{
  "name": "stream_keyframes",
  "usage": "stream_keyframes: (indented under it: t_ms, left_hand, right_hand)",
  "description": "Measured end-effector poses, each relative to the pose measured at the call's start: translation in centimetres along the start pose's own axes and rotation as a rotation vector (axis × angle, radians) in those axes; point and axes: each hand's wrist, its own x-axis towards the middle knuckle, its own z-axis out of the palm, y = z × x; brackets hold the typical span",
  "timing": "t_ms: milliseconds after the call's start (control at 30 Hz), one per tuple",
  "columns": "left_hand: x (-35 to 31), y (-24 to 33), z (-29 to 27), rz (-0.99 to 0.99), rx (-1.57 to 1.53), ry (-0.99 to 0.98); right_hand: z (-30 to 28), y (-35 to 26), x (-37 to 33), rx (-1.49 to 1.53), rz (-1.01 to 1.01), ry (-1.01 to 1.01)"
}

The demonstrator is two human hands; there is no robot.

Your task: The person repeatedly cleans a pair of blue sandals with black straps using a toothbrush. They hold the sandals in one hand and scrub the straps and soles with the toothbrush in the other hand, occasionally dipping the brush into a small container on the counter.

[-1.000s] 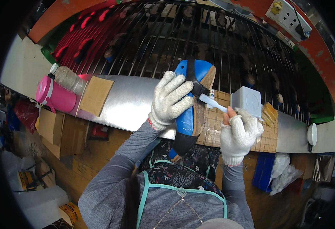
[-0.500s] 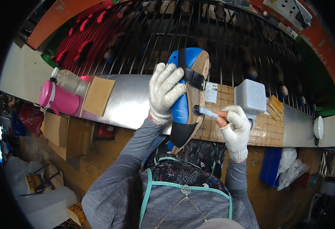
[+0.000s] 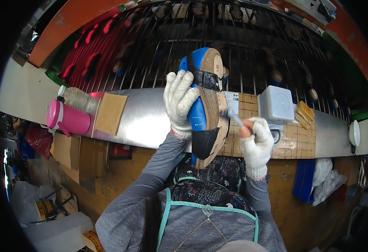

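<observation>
My left hand (image 3: 180,101), in a whitish knit glove, grips a sandal upper on a blue shoe last (image 3: 198,111) from its left side. Black straps wrap the last, and a tan sole edge (image 3: 212,111) faces up and right. In my right hand (image 3: 257,140), gloved with bare thumb and fingertip showing, is a small brush with a pale grey handle (image 3: 236,119). The brush head touches or nearly touches the sole's right edge; motion blurs it. The left thumb is hidden behind the last.
A metal rod conveyor (image 3: 150,63) carrying lasts runs along the far side. On the bench stand a white square container (image 3: 276,103), yellowish blocks (image 3: 305,114), a cardboard piece (image 3: 111,113), a pink jug (image 3: 68,117) and a clear bottle (image 3: 80,98). A white bowl-shaped thing (image 3: 354,133) is at far right.
The last has turned so more of its sole faces up. My right hand has shifted the brush slightly, up along the sole edge.
</observation>
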Motion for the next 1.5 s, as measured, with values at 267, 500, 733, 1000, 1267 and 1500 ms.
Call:
stream_keyframes:
  t_ms: [267,500,733,1000,1267,1500]
  left_hand:
    - [-0.6,-1.2,0.1,0.006,0.126,0.006]
    - [-0.9,-1.3,-0.4,-0.048,0.103,-0.025]
    - [-0.9,-1.5,-0.5,-0.030,0.172,-0.002]
    - [-1.1,-1.3,-0.6,-0.153,0.178,-0.042]
    - [-1.5,-1.4,-0.2,-0.223,0.162,-0.112]
    - [-1.8,-1.5,0.1,-0.265,0.140,-0.163]
  right_hand:
    - [-0.1,-1.9,-2.5,0.205,0.237,-0.111]
    - [1.3,-2.9,-3.1,0.151,0.291,-0.046]
    - [1.5,-2.3,-0.8,-0.119,0.018,0.041]
    - [1.0,-1.7,-1.3,-0.125,-0.023,-0.046]
    - [0.7,-1.5,-3.0,-0.092,-0.019,-0.048]
    - [-0.1,-1.7,-3.6,-0.044,0.095,-0.067]
